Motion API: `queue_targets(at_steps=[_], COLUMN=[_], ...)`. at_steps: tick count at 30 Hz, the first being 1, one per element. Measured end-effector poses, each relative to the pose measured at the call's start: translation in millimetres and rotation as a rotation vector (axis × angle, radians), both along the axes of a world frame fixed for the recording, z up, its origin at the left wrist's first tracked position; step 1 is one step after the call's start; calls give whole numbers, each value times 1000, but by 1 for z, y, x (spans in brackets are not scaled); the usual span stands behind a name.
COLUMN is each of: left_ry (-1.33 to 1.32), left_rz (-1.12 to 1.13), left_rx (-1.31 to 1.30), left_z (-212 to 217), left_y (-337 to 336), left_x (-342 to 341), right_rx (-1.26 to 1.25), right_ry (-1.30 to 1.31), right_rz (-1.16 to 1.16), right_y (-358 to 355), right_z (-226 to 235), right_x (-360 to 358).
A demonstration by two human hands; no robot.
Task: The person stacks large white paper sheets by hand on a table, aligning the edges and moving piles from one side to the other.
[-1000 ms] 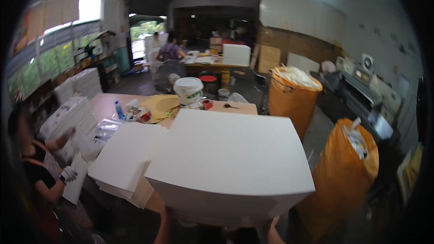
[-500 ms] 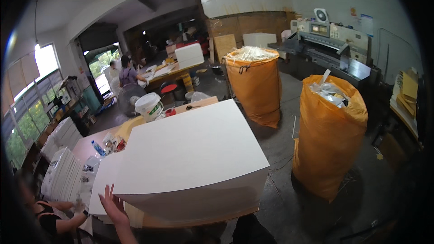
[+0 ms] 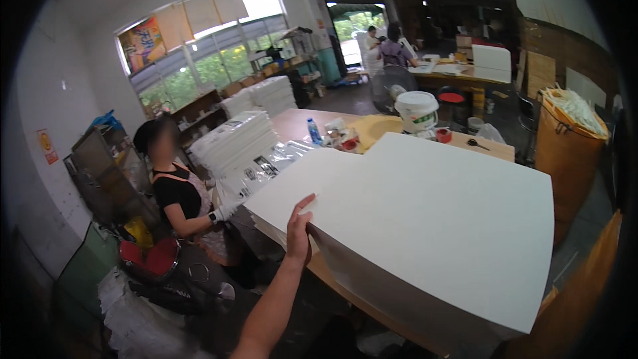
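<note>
A tall stack of large white sheets (image 3: 438, 219) takes up the near side of the table. Beside it on the left lies a lower pile of white sheets (image 3: 292, 183). My left hand (image 3: 299, 234) is at the tall stack's near left corner, fingers stretched upward and thumb apart, holding nothing. Whether its palm presses on the stack's edge I cannot tell. My right hand is out of view. At the left, a co-worker in white gloves (image 3: 226, 213) stands by the lower pile and plastic-wrapped packs (image 3: 232, 143).
Beyond the stack are a white bucket (image 3: 417, 112), a blue-labelled bottle (image 3: 314, 131), red tape (image 3: 443, 135) and scissors (image 3: 477, 144). An orange sack of paper strips (image 3: 568, 153) stands right. A red-seated chair (image 3: 156, 259) is at lower left. Other people work at a far table (image 3: 458, 72).
The view has swung left, bringing the co-worker, windows and chair further in. My left hand stays near the stack's corner, its fingers now less spread.
</note>
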State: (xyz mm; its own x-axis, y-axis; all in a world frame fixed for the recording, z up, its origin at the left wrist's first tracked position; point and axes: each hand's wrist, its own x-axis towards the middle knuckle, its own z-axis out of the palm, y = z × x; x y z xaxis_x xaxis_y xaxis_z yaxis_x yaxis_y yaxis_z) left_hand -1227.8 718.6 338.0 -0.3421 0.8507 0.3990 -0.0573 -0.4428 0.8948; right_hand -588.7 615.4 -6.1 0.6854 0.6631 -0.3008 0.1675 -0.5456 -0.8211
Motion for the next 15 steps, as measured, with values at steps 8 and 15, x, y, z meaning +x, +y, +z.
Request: queue_targets(at_steps=[8, 15], left_ry=[-35, -60], left_rz=[58, 133], left_rx=[-35, 41], left_z=[3, -5], left_y=[-4, 0], left_x=[12, 17], right_rx=[-60, -57], right_ry=[7, 16], right_rz=[31, 58], right_y=[19, 24], right_z=[-7, 2], right_x=[1, 3])
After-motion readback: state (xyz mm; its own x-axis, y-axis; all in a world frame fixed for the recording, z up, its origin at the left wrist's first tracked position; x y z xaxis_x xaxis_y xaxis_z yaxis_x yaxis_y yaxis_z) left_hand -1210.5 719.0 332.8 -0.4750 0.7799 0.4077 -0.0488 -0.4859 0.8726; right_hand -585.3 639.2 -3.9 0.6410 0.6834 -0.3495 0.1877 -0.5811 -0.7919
